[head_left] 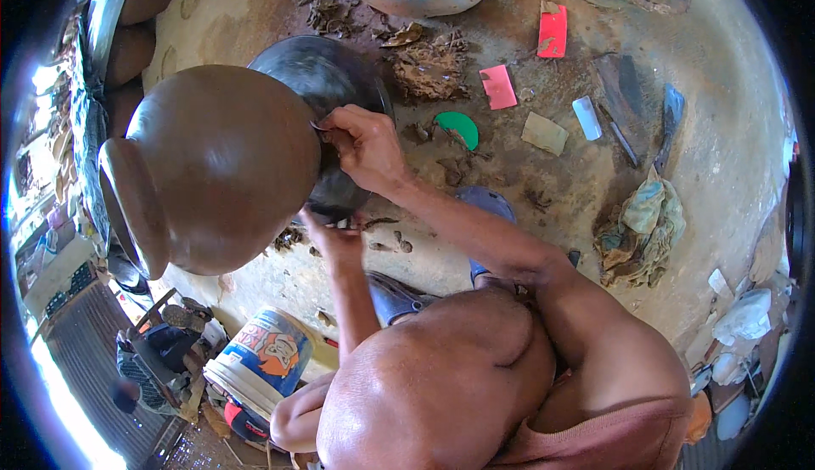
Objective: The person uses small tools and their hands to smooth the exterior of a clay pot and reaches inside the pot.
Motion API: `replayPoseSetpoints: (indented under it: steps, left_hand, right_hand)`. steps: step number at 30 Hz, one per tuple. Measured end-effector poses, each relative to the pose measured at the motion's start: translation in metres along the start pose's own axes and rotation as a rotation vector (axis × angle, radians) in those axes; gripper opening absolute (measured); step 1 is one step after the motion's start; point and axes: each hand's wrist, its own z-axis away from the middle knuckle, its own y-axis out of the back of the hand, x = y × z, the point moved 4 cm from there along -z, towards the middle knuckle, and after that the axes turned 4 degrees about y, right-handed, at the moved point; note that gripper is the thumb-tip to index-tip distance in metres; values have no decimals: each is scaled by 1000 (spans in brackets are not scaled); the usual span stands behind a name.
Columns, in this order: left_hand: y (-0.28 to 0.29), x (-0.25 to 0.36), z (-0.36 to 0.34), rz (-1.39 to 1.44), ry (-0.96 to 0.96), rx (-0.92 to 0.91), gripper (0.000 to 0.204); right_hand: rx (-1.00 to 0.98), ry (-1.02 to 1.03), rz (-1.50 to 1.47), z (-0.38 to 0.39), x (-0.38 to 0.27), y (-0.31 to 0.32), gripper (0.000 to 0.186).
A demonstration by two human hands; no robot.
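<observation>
A large brown clay pot (233, 160) stands at the left, its wide flared rim (127, 207) toward the left edge of the view. Its body overlaps a dark, smooth round turntable (335, 71). My right hand (371, 143) is closed in a pinch on a small thin curved scraper (319, 126), which touches the right side of the pot's wall. Below it, my left hand (338, 236) is at the lower edge of the turntable, fingers curled round that edge and partly hidden and blurred.
Clay scraps (429, 67), a red card (552, 31), a pink card (498, 87), a green disc (458, 129) and a spatula (671, 118) lie on the floor. A basin (463, 1) stands beyond. A crumpled cloth (645, 224) is at right, a bucket (263, 355) at lower left.
</observation>
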Motion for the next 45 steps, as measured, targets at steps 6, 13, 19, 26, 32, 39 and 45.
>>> replayPoseSetpoints:
  steps: [6,13,19,26,32,39,45]
  left_hand:
    - [9,-26,-6,78,-38,157,72]
    - [11,-26,-1,46,107,-22,85]
    - [47,20,-50,35,17,11,68]
    - [27,39,-59,-20,-53,-47,66]
    - [50,58,-99,-162,-130,-390,67]
    - [72,85,-150,-302,-225,-520,67]
    - [75,67,-144,-199,-318,-319,66]
  right_hand:
    - [-7,-23,-16,7,-2,0,23]
    - [16,20,-14,1,-6,5,27]
    - [39,27,-22,7,-6,4,29]
    - [81,51,-8,21,-13,6,34]
    - [30,12,-167,42,-27,-1,32]
    - [67,67,-16,-5,-8,28,21]
    - [16,228,22,-67,-15,7,16]
